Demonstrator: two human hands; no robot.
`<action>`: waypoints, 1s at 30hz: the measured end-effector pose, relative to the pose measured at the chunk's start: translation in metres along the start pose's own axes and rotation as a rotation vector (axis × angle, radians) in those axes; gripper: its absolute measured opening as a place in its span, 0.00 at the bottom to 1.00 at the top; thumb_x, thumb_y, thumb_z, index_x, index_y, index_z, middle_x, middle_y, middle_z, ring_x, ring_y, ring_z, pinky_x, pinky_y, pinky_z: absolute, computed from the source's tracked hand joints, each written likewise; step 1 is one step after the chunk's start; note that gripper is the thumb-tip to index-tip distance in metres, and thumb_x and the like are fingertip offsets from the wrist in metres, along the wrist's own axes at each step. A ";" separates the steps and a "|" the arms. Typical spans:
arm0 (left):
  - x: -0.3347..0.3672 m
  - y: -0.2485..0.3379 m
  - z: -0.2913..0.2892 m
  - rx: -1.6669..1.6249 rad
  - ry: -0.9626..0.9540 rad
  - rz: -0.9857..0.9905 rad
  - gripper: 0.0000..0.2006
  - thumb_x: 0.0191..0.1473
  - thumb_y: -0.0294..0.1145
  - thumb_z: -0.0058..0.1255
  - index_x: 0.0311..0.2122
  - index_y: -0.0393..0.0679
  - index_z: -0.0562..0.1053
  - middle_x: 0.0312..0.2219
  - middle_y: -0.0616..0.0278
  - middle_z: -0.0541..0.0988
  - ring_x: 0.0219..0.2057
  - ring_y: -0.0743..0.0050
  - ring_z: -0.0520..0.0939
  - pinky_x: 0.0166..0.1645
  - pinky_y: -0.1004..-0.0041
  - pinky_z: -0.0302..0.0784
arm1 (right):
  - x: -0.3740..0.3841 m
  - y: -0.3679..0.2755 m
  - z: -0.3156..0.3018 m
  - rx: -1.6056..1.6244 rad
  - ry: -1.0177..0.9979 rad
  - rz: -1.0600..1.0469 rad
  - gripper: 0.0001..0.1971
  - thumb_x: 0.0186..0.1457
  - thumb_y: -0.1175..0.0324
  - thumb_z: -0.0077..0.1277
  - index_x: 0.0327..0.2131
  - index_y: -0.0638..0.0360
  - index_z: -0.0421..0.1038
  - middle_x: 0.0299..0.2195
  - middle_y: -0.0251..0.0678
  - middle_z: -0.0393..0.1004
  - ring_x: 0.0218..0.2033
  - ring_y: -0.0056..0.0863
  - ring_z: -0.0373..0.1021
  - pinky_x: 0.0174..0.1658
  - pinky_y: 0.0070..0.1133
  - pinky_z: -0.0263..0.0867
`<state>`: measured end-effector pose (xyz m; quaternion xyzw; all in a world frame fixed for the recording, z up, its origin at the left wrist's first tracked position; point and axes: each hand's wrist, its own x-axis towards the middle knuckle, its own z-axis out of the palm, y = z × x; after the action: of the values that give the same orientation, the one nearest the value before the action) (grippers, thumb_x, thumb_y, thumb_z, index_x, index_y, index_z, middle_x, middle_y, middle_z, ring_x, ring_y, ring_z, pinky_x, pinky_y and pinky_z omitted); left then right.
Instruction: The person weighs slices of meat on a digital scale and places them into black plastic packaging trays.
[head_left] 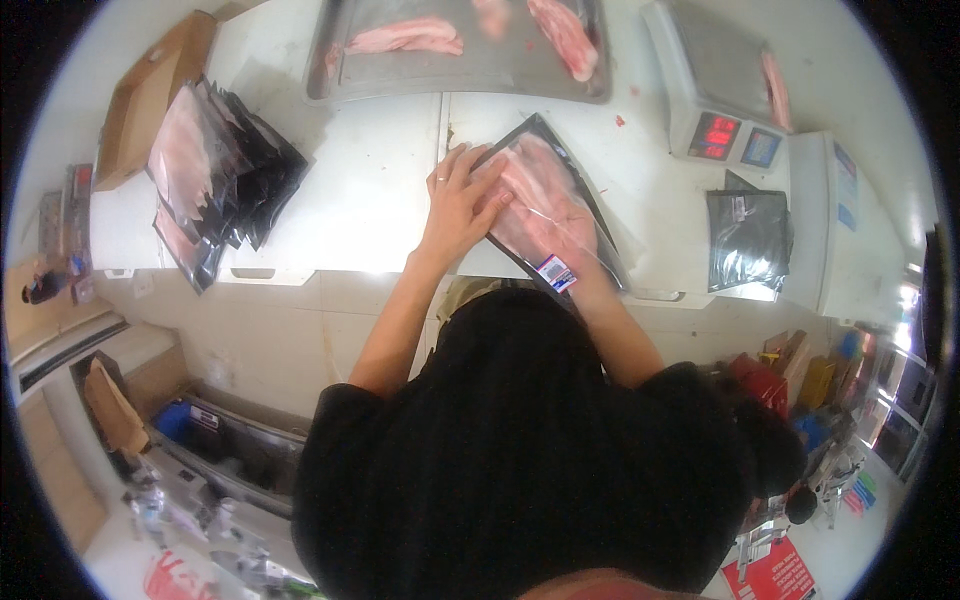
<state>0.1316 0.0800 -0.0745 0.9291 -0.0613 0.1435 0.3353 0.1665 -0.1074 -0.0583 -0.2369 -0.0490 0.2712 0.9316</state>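
Note:
A vacuum bag with a clear front and black back lies tilted on the white counter before me. Inside it is a piece of pale pink meat. My left hand rests on the bag's left edge, its fingers and thumb spread over the clear film. My right hand reaches into the bag from the near end and shows through the film, fingers bent against the meat. Part of that grip is blurred by the plastic. A small printed label sits at the bag's near end.
A metal tray with several meat pieces stands at the far side. Filled bags are piled at left beside a cardboard box. At right are a digital scale with meat on it and flat black bags.

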 end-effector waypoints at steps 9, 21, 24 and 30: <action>0.000 0.004 0.005 0.077 0.024 -0.002 0.25 0.58 0.46 0.58 0.60 0.52 0.76 0.61 0.55 0.71 0.65 0.47 0.65 0.67 0.49 0.56 | -0.025 -0.018 0.010 -0.328 -0.012 -0.043 0.38 0.62 0.69 0.53 0.72 0.61 0.49 0.74 0.44 0.47 0.72 0.41 0.52 0.69 0.30 0.58; -0.001 0.001 0.003 -0.135 0.146 -0.032 0.36 0.50 0.41 0.68 0.63 0.41 0.69 0.55 0.50 0.75 0.61 0.47 0.71 0.64 0.53 0.60 | -0.117 -0.060 -0.029 -0.226 0.375 0.247 0.32 0.64 0.72 0.52 0.69 0.66 0.53 0.67 0.50 0.60 0.63 0.43 0.66 0.64 0.31 0.67; -0.002 -0.001 0.003 -0.192 0.167 -0.058 0.33 0.51 0.38 0.67 0.61 0.41 0.71 0.55 0.49 0.75 0.59 0.46 0.72 0.63 0.54 0.63 | -0.135 -0.073 -0.040 -0.429 0.377 0.293 0.29 0.63 0.72 0.53 0.66 0.66 0.59 0.65 0.48 0.65 0.62 0.43 0.68 0.62 0.32 0.69; -0.009 -0.005 0.004 -0.475 0.180 -0.225 0.24 0.58 0.31 0.61 0.59 0.40 0.72 0.52 0.50 0.76 0.53 0.56 0.76 0.55 0.64 0.72 | -0.118 -0.051 -0.052 -1.762 -0.173 -0.355 0.24 0.61 0.73 0.55 0.60 0.68 0.67 0.63 0.50 0.67 0.63 0.46 0.68 0.61 0.38 0.68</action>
<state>0.1253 0.0814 -0.0828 0.8090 0.0405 0.1690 0.5616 0.1028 -0.2295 -0.0760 -0.8325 -0.3446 0.0046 0.4339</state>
